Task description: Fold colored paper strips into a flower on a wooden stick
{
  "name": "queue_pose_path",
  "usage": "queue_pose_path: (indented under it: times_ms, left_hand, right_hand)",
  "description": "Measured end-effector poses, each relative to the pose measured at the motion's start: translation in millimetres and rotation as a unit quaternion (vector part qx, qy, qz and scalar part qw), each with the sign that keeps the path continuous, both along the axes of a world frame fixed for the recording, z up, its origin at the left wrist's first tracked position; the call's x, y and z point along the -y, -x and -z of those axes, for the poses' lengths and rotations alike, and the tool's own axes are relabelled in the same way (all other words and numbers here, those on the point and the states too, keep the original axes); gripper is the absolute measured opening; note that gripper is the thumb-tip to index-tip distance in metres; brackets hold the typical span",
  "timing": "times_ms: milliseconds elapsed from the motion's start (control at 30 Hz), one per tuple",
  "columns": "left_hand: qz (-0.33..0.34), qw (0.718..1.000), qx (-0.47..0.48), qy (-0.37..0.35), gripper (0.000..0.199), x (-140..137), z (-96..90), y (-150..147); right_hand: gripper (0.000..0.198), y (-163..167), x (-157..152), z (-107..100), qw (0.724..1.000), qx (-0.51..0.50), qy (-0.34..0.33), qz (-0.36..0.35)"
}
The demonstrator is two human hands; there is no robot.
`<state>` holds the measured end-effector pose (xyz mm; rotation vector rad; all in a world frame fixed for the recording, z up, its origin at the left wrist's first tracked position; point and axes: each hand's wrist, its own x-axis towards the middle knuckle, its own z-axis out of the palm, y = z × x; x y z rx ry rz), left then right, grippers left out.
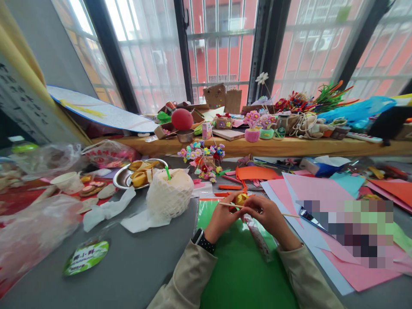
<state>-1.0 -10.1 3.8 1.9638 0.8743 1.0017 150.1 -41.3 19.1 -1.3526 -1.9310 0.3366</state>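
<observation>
Above a green mat (244,274), both of my hands are close together with fingers closed around small things. My left hand (223,221), with a dark watch band at the wrist, grips a small golden-yellow piece (241,198), perhaps folded paper or ribbon. A thin wooden stick (232,206) runs crosswise over the left fingers and comes out beyond the right wrist. My right hand (265,214) pinches this stick close to the golden piece. Fingers partly hide where stick and piece meet. Below the hands, a slim clear packet with a red-and-white pattern (259,240) lies on the mat.
Left of the mat stand a net-wrapped coconut with a green straw (170,193) and a metal bowl of banana peels (124,178). Pink and white paper sheets (289,193) and a phone (317,221) lie right. Behind are pipe-cleaner flowers (206,159) and a cluttered wooden sill (154,147).
</observation>
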Motion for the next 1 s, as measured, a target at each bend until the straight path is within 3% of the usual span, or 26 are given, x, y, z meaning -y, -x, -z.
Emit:
queue_pose_path:
  times_ms: [400,567,667,767,833,900,1000]
  left_hand:
    - [0.012,0.990,0.053,0.128,0.042,-2.2,3.3,-3.0]
    - [0.006,0.983,0.049,0.176,0.053,-4.7,1.6,-0.6]
    - [-0.070,0.993,0.024,0.096,0.066,-7.3,-0.5,4.0]
    - [-0.143,0.986,-0.017,-0.085,0.058,-6.6,-6.1,8.5]
    - [-0.133,0.974,-0.065,-0.170,0.038,-4.0,-9.9,9.8]
    - [-0.106,0.966,-0.115,-0.204,0.016,-1.3,-11.5,9.2]
    - [-0.067,0.958,-0.170,-0.222,0.013,-0.1,-9.4,6.9]
  right_hand:
    - [0.020,7.7,-3.6,15.7,0.986,0.089,-0.133,0.041]
    - [0.017,6.2,-5.7,16.4,0.985,0.090,-0.144,0.043]
    - [0.014,2.3,-6.6,15.2,0.989,0.056,-0.124,0.050]
    - [0.013,-0.6,-7.0,13.9,0.993,0.042,-0.102,0.052]
    - [0.011,-0.7,-7.3,14.1,0.994,0.044,-0.095,0.045]
    - [0.010,0.5,-7.7,15.1,0.994,0.054,-0.095,0.032]
    - [0.012,3.6,-8.2,16.6,0.992,0.079,-0.102,0.018]
